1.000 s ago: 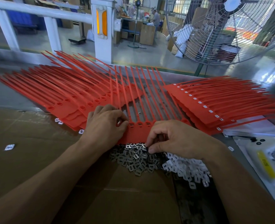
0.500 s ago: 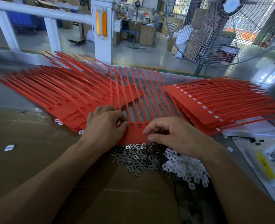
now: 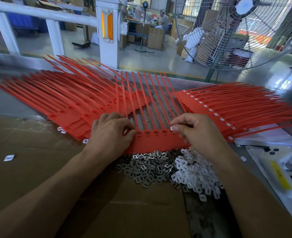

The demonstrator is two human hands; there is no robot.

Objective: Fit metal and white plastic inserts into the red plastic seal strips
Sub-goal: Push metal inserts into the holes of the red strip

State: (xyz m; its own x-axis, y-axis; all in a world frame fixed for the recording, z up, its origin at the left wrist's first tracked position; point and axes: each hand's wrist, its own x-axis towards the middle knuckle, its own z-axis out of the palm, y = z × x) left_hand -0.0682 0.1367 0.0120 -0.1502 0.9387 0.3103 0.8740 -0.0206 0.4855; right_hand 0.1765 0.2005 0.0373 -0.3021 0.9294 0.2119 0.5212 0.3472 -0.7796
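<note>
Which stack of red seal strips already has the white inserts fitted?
The right-hand stack of seal strips, fanned toward the big fan: white inserts show in a row along its heads. The left stack has empty square holes.

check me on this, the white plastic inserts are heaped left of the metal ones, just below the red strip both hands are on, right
Not quite. In the head view the white plastic inserts are heaped to the right of the metal inserts, not the left. The rest holds: both heaps lie just below the red strip that the left hand and right hand are on.
</note>
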